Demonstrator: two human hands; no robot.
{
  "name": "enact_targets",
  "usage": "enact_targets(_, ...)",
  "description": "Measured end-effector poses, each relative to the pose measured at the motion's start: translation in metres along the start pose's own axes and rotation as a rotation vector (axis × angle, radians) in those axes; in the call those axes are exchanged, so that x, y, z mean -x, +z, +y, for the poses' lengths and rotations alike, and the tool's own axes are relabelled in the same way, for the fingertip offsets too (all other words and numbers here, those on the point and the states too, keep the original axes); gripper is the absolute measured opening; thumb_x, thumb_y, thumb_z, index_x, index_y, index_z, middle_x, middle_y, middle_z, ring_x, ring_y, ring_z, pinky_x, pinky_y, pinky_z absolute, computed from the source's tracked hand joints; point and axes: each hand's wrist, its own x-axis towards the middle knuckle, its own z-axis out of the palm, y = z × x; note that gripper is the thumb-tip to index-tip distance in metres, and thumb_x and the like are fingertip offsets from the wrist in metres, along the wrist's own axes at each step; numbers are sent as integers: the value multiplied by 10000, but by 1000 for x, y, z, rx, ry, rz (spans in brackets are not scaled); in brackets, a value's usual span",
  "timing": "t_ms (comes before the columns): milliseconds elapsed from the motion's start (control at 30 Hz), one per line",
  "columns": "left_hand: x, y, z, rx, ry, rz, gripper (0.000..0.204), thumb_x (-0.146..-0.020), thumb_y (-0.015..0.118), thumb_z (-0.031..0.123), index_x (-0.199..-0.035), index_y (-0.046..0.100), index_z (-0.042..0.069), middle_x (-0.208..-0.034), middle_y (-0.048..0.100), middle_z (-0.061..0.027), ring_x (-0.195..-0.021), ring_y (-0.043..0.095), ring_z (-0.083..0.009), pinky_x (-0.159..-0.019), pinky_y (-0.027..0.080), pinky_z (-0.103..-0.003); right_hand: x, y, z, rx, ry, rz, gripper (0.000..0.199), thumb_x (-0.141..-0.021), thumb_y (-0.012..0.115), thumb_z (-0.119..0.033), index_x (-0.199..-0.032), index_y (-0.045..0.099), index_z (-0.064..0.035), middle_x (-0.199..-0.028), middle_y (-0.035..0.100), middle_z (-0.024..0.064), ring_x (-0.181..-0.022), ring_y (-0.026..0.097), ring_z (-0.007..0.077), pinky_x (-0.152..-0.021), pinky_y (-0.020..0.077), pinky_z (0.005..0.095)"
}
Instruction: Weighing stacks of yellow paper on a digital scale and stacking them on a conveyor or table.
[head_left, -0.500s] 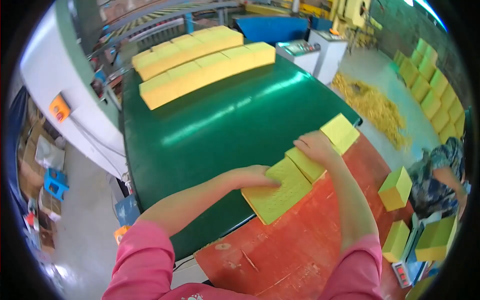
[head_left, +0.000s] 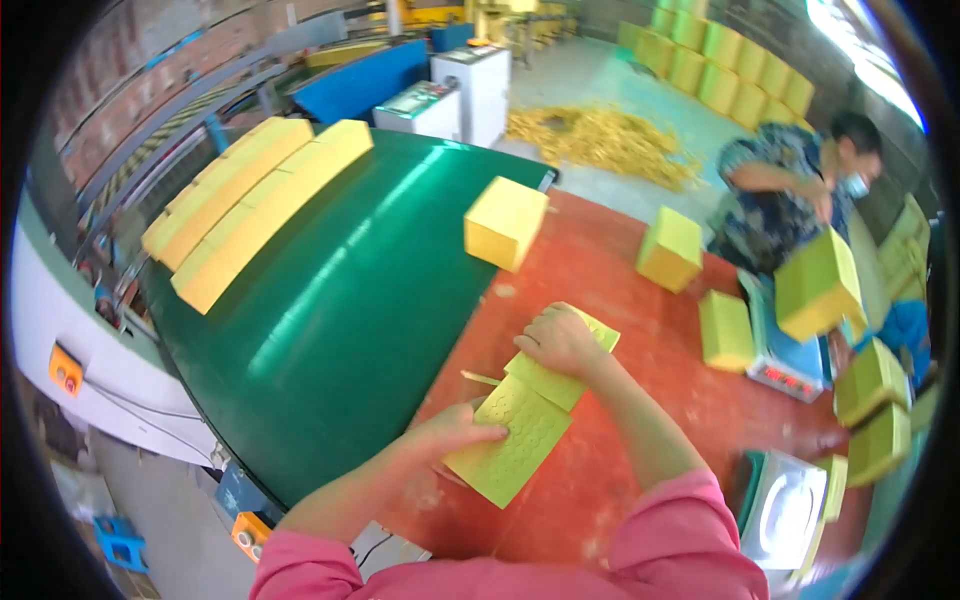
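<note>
Pressing yellow-green sheets (head_left: 520, 430) (both hands)

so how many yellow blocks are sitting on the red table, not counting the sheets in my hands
3: one block at the green belt's edge, one block mid-table near the co-worker, one block beside the scale. More may be hidden at the right rim.
</note>
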Motion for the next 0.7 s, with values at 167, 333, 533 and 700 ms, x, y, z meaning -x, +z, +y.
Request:
enact_targets(167,-2,126,-18,74,128,-177,617,-859,734,248,-1388,477,63,-1221,643,-72,-1100,615,-174,-953,490,-342,163,-17,-7,-6,196,115,299,-885,542,-333,-728,684,-121,-777,678,69,-794,606,290,-833,455,427)
enact_targets(333,21,247,-6,162,33,-202,571,-891,684,169,-1391,448,30,-1241,627,-99,-1103,613,-176,-943,491,-340,284,-56,-23,-54,202,110,326,-892,530,-344,-728,686,-109,-789,678,94,-822,613,297,-842,451,424)
enact_targets(533,56,349,-17,147,9,-145,553,-898,667,167,-1387,450,26,-1249,620,-96,-1120,593,-166,-951,473,-324,360,-65,-48,-157,243,126,237,-888,568,-275,-864,688,-72,-867,674,113,-880,615,310,-841,464,438)
enact_targets(700,71,394,-28,238,128,-22,477,-923,663,225,-1327,508,25,-1215,635,-71,-1068,616,-150,-902,496,-311,415,-110,-138,-433,476,801,141,-879,628,-115,-967,669,-13,-920,683,156,-900,644,352,-805,519,410)
